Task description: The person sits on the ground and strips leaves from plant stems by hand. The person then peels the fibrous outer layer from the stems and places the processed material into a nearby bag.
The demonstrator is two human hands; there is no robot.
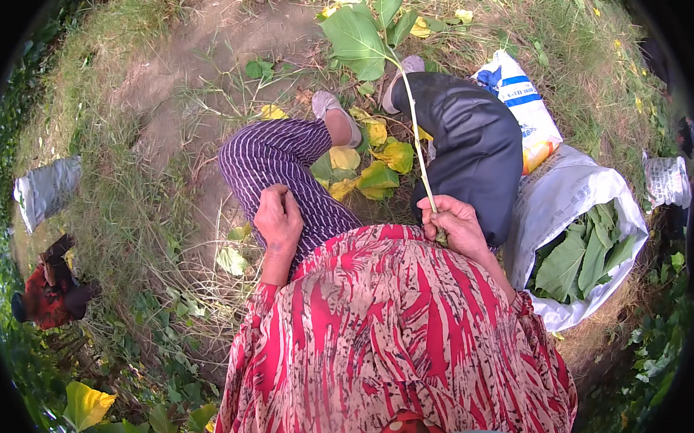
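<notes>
A long pale green stem rises from my right hand, whose fingers grip its lower end close to my lap. Large green leaves remain attached at its far end, beyond my feet. My left hand rests against my thigh in striped trousers, its fingers curled, and no object shows in it. Yellow and green fallen leaves lie on the ground between my legs. To my right, a white woven sack lies with its mouth open, showing green leaves inside.
A white, blue and orange printed bag lies beyond the open sack. Farther right is another whitish bag. At the far left are a silvery sack and a person in red and black. Dry stems litter the grass beside me.
</notes>
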